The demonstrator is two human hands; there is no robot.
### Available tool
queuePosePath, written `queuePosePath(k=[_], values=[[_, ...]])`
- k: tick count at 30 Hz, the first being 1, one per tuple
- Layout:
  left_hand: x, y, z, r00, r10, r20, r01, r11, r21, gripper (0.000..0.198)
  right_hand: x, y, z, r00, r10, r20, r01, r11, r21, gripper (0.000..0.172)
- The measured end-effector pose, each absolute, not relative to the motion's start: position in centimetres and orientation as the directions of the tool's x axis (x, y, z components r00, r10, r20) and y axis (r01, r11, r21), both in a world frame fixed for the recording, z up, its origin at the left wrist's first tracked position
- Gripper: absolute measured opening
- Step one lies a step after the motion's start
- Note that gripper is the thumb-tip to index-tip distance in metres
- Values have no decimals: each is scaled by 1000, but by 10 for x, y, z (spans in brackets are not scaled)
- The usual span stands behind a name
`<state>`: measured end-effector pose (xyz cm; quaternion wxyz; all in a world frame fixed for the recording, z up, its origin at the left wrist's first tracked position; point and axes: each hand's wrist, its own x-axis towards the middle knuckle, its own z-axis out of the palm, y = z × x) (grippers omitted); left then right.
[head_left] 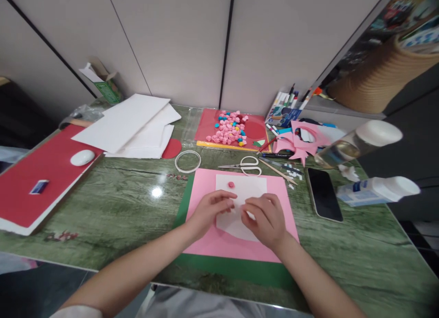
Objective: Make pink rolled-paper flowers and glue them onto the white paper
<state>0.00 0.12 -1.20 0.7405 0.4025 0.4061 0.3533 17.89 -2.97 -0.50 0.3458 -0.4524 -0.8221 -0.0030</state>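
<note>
Pressing both hands onto the white paper (252, 188), which lies on the pink sheet (206, 183), itself on a green sheet (226, 268), mid-table near my edge. L hand (209, 211): fingers curled narrow, tips down on the paper's left part. R hand (265, 221): same, curled, knuckles up, tips on the paper. Tips of both hands nearly meet. Can't tell whether anything small is pinched btwn them, as the fingers hide it. Small pink bit (231, 184) sits on the paper just beyond my L fingertips, apart from them. Scissors (246, 166) lie just past the pink sheet's far edge, white ring (187, 161) to their left. Phone (324, 194) lies flat right of the sheet, glue bottle (375, 190) on its side just beyond it. Heap of pink & blue bits (229, 128) at the back, near the wall.
</note>
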Motion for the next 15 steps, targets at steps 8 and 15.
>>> queuePosePath(k=[8,15], values=[[-18,45,0,251,967,-38,82,17,996,15,198,-23,3,-178,628,758,755,581,-304,24],[-6,147,-4,316,912,260,688,-409,599,19,194,-8,-7,-63,726,685,808,440,-392,33]])
